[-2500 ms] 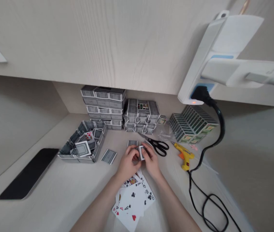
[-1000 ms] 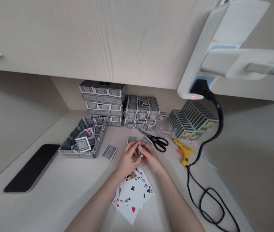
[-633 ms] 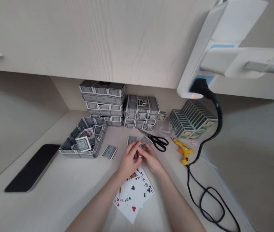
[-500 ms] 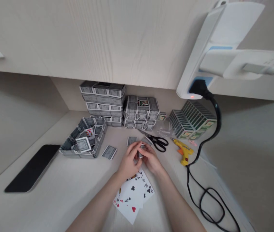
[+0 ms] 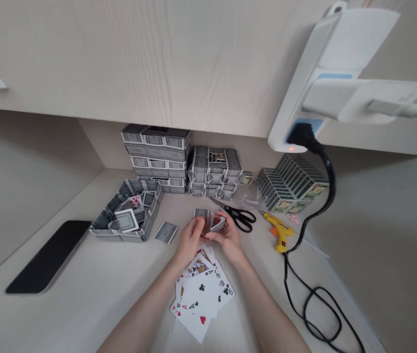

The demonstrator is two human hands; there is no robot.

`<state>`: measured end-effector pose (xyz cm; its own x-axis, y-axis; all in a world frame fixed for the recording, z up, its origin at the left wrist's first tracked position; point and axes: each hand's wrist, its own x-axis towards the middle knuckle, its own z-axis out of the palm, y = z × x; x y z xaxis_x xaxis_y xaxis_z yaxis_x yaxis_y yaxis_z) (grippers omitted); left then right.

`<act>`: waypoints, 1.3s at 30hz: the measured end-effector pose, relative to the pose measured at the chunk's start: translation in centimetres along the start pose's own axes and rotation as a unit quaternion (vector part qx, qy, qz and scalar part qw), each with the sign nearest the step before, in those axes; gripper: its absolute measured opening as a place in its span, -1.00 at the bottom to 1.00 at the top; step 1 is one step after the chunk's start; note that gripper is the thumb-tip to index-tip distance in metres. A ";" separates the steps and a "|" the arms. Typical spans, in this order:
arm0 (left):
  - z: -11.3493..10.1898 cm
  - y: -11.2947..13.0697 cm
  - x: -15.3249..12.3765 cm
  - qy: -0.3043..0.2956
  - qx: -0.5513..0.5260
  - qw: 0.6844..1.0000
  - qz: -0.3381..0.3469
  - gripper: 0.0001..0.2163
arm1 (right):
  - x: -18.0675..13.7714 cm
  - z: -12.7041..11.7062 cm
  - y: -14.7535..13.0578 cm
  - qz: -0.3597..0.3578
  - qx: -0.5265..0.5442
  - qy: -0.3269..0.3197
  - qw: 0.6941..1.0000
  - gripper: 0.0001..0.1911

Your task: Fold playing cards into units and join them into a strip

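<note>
A folded playing card (image 5: 217,224) with one flap standing up is in my right hand (image 5: 231,240), held between thumb and fingers. My left hand (image 5: 189,240) is just left of it, loosely curled with thumb and fingers apart and nothing visible in it. Below my wrists lies a fanned pile of face-up playing cards (image 5: 204,289). A patterned card piece (image 5: 201,213) rests behind my left fingertips, and another patterned card piece (image 5: 166,232) lies to the left. Black-handled scissors (image 5: 243,218) lie beyond my right hand.
At left stand an open box (image 5: 145,233) made of cards, holding card pieces, and a black phone (image 5: 50,255). Stacked card boxes (image 5: 157,152) and more card boxes (image 5: 215,171) line the back. At right are a yellow glue gun (image 5: 281,231), its black cord (image 5: 306,314) and card packs (image 5: 292,181).
My hands have parted slightly. The left hand has drawn back from the folded card, which now shows opened up in my right hand. More of the face-up pile is visible.
</note>
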<state>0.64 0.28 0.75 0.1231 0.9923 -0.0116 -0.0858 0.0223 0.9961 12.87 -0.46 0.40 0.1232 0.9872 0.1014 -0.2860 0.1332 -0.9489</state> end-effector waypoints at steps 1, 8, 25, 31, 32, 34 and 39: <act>-0.1 0.0 0.2 -0.022 -0.012 1.000 -0.020 -0.60 | 0.0 0.0 0.1 -0.012 -0.010 -0.001 1.000 -0.33; -0.7 0.6 0.5 -0.125 -0.113 0.977 -0.129 -0.61 | 0.1 -0.6 0.8 -0.076 -0.083 -0.036 0.993 -0.32; -0.9 -1.1 1.2 -0.004 0.027 0.999 0.030 -0.49 | 0.9 -2.0 2.2 -0.011 -0.039 0.012 0.999 -0.40; -1.5 -1.8 0.9 -0.020 0.204 0.971 0.120 -0.50 | 1.2 -1.9 1.8 0.073 0.028 0.035 0.996 -0.56; -1.6 -1.7 0.9 -0.025 0.218 0.967 0.130 -0.50 | 1.2 -1.9 1.7 0.077 0.024 0.037 0.996 -0.57; -1.7 -1.6 0.9 -0.034 0.244 0.958 0.144 -0.50 | 1.3 -1.8 1.7 0.079 0.009 0.040 0.996 -0.59; -1.8 -0.8 0.6 -0.054 0.319 0.926 0.196 -0.49 | 1.3 -1.6 1.7 0.091 -0.016 0.034 0.995 -0.62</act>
<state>-0.96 1.10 -0.24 0.3067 0.8902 0.3369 0.4518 -0.4477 0.7716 14.03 0.96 -1.54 0.1359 0.9865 -0.0915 -0.2788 -0.0505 -0.9590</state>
